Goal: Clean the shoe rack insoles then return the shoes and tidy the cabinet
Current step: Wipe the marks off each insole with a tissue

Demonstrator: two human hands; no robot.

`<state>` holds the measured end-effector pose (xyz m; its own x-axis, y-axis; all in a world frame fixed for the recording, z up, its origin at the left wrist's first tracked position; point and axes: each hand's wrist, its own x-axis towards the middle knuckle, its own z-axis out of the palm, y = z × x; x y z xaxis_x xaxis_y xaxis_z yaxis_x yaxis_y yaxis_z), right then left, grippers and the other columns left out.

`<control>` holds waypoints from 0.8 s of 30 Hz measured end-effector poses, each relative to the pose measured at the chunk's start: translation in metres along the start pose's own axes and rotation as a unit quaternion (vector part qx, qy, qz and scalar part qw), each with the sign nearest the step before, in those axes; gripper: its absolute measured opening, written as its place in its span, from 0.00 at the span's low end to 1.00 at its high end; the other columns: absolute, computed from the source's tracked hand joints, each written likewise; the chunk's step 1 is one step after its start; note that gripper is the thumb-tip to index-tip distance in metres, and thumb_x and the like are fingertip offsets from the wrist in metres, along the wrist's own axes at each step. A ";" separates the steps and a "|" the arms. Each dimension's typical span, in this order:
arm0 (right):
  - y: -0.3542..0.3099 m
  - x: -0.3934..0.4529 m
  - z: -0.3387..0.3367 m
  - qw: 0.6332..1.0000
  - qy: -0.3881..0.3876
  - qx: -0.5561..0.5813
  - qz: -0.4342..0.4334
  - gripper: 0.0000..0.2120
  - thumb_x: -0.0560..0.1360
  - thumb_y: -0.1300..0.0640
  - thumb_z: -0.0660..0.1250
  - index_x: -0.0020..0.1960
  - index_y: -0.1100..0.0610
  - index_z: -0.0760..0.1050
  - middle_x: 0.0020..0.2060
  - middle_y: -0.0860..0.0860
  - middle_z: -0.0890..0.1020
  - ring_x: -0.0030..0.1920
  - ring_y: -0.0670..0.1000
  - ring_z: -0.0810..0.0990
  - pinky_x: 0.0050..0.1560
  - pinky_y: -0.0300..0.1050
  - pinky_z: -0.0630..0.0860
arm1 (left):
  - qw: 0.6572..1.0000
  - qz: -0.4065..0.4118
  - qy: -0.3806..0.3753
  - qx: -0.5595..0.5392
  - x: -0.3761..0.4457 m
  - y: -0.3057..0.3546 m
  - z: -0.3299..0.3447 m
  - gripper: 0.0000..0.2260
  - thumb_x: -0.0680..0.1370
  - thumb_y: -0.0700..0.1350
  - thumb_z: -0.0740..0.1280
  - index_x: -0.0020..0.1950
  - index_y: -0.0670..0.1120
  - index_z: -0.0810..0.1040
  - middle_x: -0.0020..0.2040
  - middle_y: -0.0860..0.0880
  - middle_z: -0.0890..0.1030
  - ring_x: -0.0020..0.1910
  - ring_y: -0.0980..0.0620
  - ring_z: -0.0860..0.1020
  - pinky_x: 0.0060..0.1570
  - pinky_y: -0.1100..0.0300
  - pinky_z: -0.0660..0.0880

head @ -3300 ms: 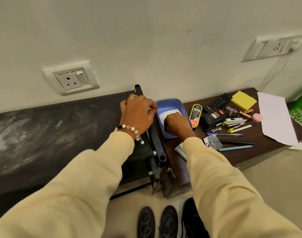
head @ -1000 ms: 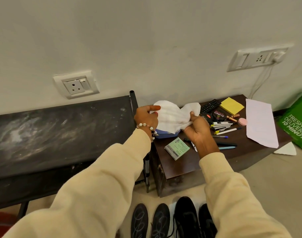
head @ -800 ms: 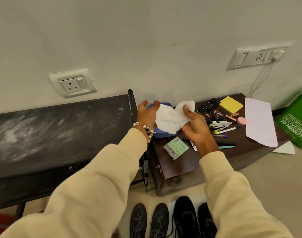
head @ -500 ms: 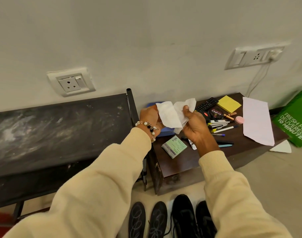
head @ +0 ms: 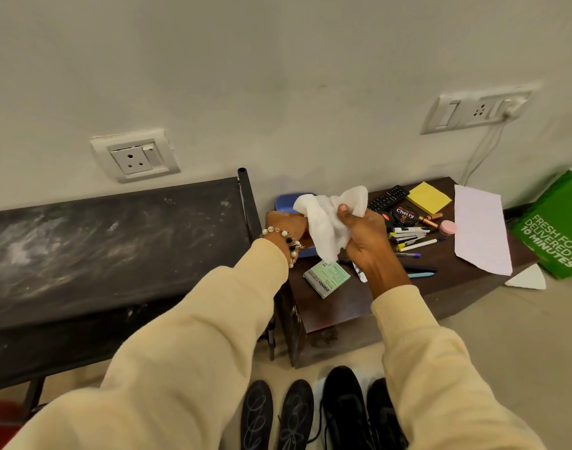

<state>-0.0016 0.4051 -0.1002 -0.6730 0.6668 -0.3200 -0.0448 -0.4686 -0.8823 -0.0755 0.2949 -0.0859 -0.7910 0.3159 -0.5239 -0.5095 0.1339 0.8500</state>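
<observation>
Closest to the camera, two pairs of shoes sit on the floor: dark patterned ones (head: 276,414) on the left, black lace-ups (head: 359,407) right beside them. Cream sleeves reach forward from both sides. Above the brown cabinet top (head: 353,306), both hands work one white cloth (head: 327,222). The right hand (head: 366,235) has its fingers curled round the bunched cloth with the thumb pressed on top. The left hand (head: 286,224), with a bead bracelet on the wrist, grips the cloth's other side, but its fingertips are hidden behind the fabric. Under the hands there's a green Camlin box (head: 326,278), pens and a shoe polish tin (head: 405,216). A blue tub (head: 284,201) peeks out behind the cloth. To the left, the dusty black shoe rack shelf (head: 109,241) runs along the wall.
</observation>
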 end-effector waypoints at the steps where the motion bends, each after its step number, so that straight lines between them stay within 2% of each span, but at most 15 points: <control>1: -0.002 0.000 -0.002 1.000 0.011 0.021 0.010 0.08 0.75 0.65 0.67 0.54 0.62 0.76 0.51 0.60 0.82 0.50 0.59 0.82 0.53 0.60 0.78 | 1.000 0.015 0.008 0.024 0.002 0.000 -0.001 0.12 0.76 0.35 0.67 0.34 0.41 0.71 0.35 0.44 0.76 0.38 0.47 0.74 0.42 0.54 0.74; 3: -0.006 0.002 -0.009 0.995 0.045 0.082 0.030 0.06 0.77 0.66 0.65 0.54 0.62 0.76 0.52 0.61 0.81 0.48 0.59 0.82 0.53 0.61 0.77 | 0.999 0.029 0.022 0.013 0.005 -0.002 -0.003 0.07 0.74 0.37 0.72 0.39 0.37 0.76 0.38 0.42 0.78 0.41 0.46 0.75 0.45 0.54 0.75; 5: -0.009 0.005 -0.019 0.984 0.060 0.158 0.055 0.12 0.78 0.65 0.63 0.61 0.63 0.73 0.57 0.62 0.79 0.53 0.61 0.80 0.58 0.63 0.75 | 0.999 0.011 0.034 -0.023 0.005 -0.002 -0.003 0.14 0.71 0.37 0.75 0.53 0.33 0.78 0.46 0.40 0.82 0.46 0.43 0.81 0.50 0.46 0.80; 6: -0.009 0.005 -0.024 0.977 0.055 0.195 0.068 0.15 0.78 0.63 0.64 0.65 0.62 0.71 0.60 0.62 0.78 0.57 0.61 0.79 0.60 0.64 0.73 | 0.999 -0.001 0.029 -0.042 0.003 -0.001 -0.003 0.16 0.72 0.37 0.74 0.57 0.34 0.77 0.48 0.39 0.82 0.45 0.42 0.82 0.47 0.44 0.81; 8: -0.009 0.006 -0.030 0.966 0.030 0.243 0.089 0.21 0.76 0.59 0.67 0.68 0.59 0.69 0.62 0.60 0.77 0.61 0.61 0.77 0.61 0.67 0.71 | 0.997 -0.008 0.020 -0.081 0.002 0.002 0.000 0.16 0.74 0.35 0.71 0.60 0.34 0.75 0.44 0.39 0.81 0.38 0.44 0.82 0.36 0.47 0.82; 10: -0.010 0.004 -0.035 0.965 0.000 0.245 0.093 0.23 0.74 0.59 0.69 0.67 0.59 0.70 0.62 0.60 0.77 0.61 0.61 0.76 0.61 0.68 0.70 | 0.994 -0.016 0.022 -0.107 0.000 0.006 0.001 0.17 0.76 0.35 0.69 0.63 0.36 0.72 0.43 0.40 0.78 0.34 0.45 0.81 0.29 0.52 0.81; 12: -0.010 0.001 -0.038 0.972 -0.028 0.213 0.092 0.21 0.72 0.63 0.70 0.64 0.61 0.72 0.59 0.61 0.79 0.59 0.61 0.79 0.56 0.67 0.74 | 0.992 -0.017 0.033 -0.117 0.000 0.006 0.002 0.18 0.77 0.36 0.67 0.67 0.38 0.69 0.45 0.39 0.77 0.31 0.45 0.81 0.27 0.54 0.80; 15: -0.006 0.003 -0.045 0.985 -0.033 0.148 0.083 0.13 0.70 0.69 0.69 0.54 0.64 0.76 0.54 0.61 0.81 0.51 0.58 0.82 0.42 0.56 0.82 | 0.991 0.002 0.062 -0.118 0.005 0.008 0.002 0.16 0.79 0.39 0.65 0.66 0.39 0.70 0.44 0.40 0.79 0.27 0.47 0.81 0.32 0.54 0.82; 16: -0.005 0.004 -0.048 0.985 -0.021 0.147 0.083 0.10 0.72 0.70 0.68 0.52 0.63 0.76 0.54 0.60 0.80 0.50 0.57 0.82 0.41 0.55 0.82 | 0.991 0.012 0.072 -0.112 0.007 0.010 0.001 0.15 0.79 0.39 0.65 0.65 0.39 0.71 0.45 0.39 0.80 0.27 0.47 0.81 0.34 0.53 0.82; 18: -0.002 0.008 -0.055 0.981 0.013 0.172 0.090 0.09 0.74 0.70 0.65 0.52 0.61 0.75 0.57 0.60 0.79 0.55 0.58 0.80 0.49 0.58 0.80 | 0.992 0.039 0.088 -0.080 0.013 0.011 0.001 0.13 0.79 0.40 0.65 0.63 0.38 0.72 0.49 0.38 0.80 0.29 0.45 0.81 0.37 0.52 0.82; 20: 0.003 0.011 -0.061 0.973 0.048 0.206 0.090 0.10 0.75 0.71 0.64 0.53 0.59 0.75 0.61 0.59 0.77 0.60 0.59 0.77 0.60 0.62 0.73 | 0.993 0.073 0.089 -0.029 0.020 0.012 0.003 0.10 0.79 0.41 0.65 0.59 0.40 0.75 0.52 0.38 0.81 0.32 0.44 0.81 0.39 0.51 0.82; 22: 0.011 0.014 -0.066 0.971 0.060 0.211 0.089 0.13 0.75 0.70 0.64 0.58 0.60 0.74 0.62 0.60 0.77 0.61 0.60 0.77 0.62 0.64 0.71 | 0.992 0.093 0.078 0.023 0.026 0.013 0.010 0.09 0.79 0.43 0.66 0.59 0.42 0.76 0.53 0.40 0.81 0.34 0.45 0.81 0.37 0.53 0.82; 24: 0.017 0.014 -0.068 0.970 0.070 0.214 0.089 0.19 0.74 0.69 0.66 0.65 0.61 0.72 0.61 0.60 0.78 0.59 0.60 0.78 0.61 0.65 0.72 | 0.992 0.094 0.058 0.064 0.035 0.012 0.018 0.13 0.79 0.44 0.66 0.62 0.43 0.77 0.51 0.43 0.80 0.34 0.46 0.82 0.35 0.55 0.82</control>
<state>0.0384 0.4456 -0.1430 -0.5924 0.6110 -0.5251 -0.2586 -0.7615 -0.5943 -0.1028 0.3239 -0.0931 -0.9059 0.2368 -0.3511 -0.3074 0.2027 0.9297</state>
